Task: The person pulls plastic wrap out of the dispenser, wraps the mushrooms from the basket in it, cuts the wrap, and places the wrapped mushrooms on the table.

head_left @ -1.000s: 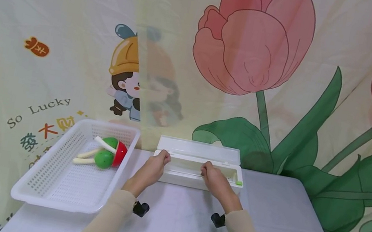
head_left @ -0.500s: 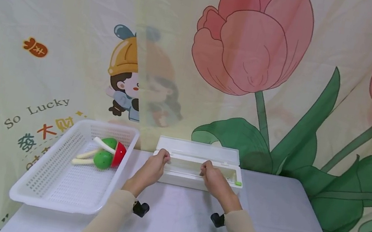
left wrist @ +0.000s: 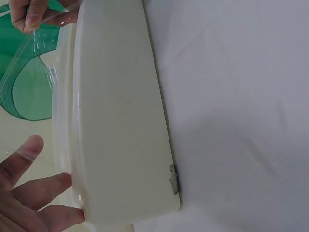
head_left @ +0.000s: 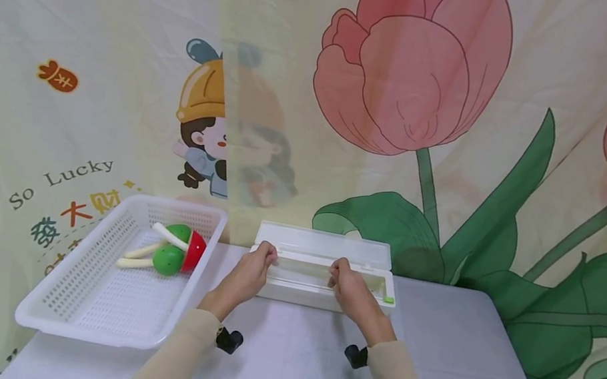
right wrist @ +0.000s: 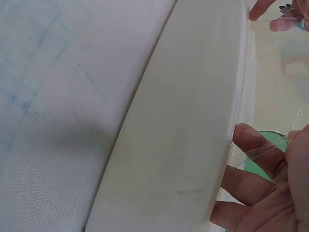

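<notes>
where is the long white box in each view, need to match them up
Head: the long white box lies below the middle, slightly right of centre.
Left wrist: it is a tall pale band, mostly left of centre.
Right wrist: it slants through the middle, from top edge to bottom.
Shared landmark: the right hand, right of centre, top left and lower right, in that order.

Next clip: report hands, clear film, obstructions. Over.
Right hand pinches clear plastic film. Left hand touches white rectangular box, grip on film unclear. White plastic lid raised. White perforated plastic basket off left, not in the way.
</notes>
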Available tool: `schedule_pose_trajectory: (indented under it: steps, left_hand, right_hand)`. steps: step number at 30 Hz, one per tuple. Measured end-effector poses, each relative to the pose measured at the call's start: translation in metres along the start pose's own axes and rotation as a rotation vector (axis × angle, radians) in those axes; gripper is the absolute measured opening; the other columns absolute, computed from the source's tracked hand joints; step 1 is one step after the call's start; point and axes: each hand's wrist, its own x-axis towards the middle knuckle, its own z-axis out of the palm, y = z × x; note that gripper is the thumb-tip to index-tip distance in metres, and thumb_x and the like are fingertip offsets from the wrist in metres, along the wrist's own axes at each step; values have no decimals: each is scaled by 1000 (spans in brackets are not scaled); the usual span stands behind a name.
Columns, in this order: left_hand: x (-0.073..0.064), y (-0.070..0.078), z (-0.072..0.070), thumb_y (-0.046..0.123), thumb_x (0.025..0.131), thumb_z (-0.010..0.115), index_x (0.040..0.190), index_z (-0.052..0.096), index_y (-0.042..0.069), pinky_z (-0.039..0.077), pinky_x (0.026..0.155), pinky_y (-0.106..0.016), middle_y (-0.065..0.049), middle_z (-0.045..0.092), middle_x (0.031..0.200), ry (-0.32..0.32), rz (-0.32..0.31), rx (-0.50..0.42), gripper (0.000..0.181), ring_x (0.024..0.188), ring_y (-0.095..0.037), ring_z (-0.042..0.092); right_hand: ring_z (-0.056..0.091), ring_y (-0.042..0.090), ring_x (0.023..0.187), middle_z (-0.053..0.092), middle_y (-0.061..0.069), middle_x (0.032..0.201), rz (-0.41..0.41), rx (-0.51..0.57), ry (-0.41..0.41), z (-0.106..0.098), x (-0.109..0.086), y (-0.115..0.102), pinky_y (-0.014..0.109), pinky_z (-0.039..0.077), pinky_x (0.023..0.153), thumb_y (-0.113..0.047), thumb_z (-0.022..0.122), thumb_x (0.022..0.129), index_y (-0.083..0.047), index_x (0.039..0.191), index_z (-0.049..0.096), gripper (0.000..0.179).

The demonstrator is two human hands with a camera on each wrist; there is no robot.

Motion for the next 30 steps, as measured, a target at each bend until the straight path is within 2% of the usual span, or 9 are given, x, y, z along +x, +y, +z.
schedule_pose_trajectory:
  steps: [3,5,10,12,18,23,27,30]
  left_hand:
    - [0,1,0,15,110,45,107,47,7,48,68,-37,-3,51,75,1,0,-2,9,72,-20,51]
    - [1,2,-1,15,110,44,108,47,7,47,68,-37,-4,49,74,2,-2,-17,9,72,-21,51]
    - [-1,2,0,13,110,44,110,46,8,48,71,-36,-12,68,93,1,-10,-38,6,77,-20,53]
    - [-1,3,1,14,110,44,110,47,9,49,72,-36,-12,72,101,-1,-22,-39,6,80,-20,54]
    - [0,6,-1,13,110,43,109,48,9,51,75,-40,-9,73,99,30,-16,-45,8,84,-23,61]
    - [0,9,-3,9,109,45,106,51,8,54,76,-41,-7,73,97,98,24,-45,6,87,-23,67]
    - [1,10,-4,9,109,47,105,52,8,54,75,-40,-7,72,95,119,30,-34,6,85,-21,66]
    - [2,11,-5,10,109,46,105,52,7,56,77,-41,-8,71,95,116,22,-46,7,89,-23,68]
  right_hand:
    - [57,18,75,67,8,90,-23,6,15,-1,0,0,32,48,65,-13,41,111,-8,109,49,10]
    - [55,17,74,67,8,91,-22,17,11,-2,-1,0,31,47,64,-14,41,111,-8,109,49,11]
    - [59,19,80,70,10,95,0,37,-2,-3,-1,0,32,48,66,-17,39,112,-10,110,47,11]
    - [60,19,82,70,9,95,10,34,0,-3,-2,-1,33,48,67,-18,39,112,-10,110,47,11]
    - [58,15,78,66,4,87,-18,-40,19,-5,-2,-3,33,50,70,-13,48,109,-8,106,55,9]
    - [63,12,85,72,2,94,-33,-43,-20,-6,-1,-2,33,55,77,-10,64,102,-8,104,70,7]
    - [67,16,93,74,4,97,-17,-71,-39,-6,-1,1,33,58,82,-5,71,96,-7,99,77,7]
    - [66,16,91,72,4,95,41,-113,-53,-8,-2,3,33,58,82,-4,71,96,-6,99,77,8]
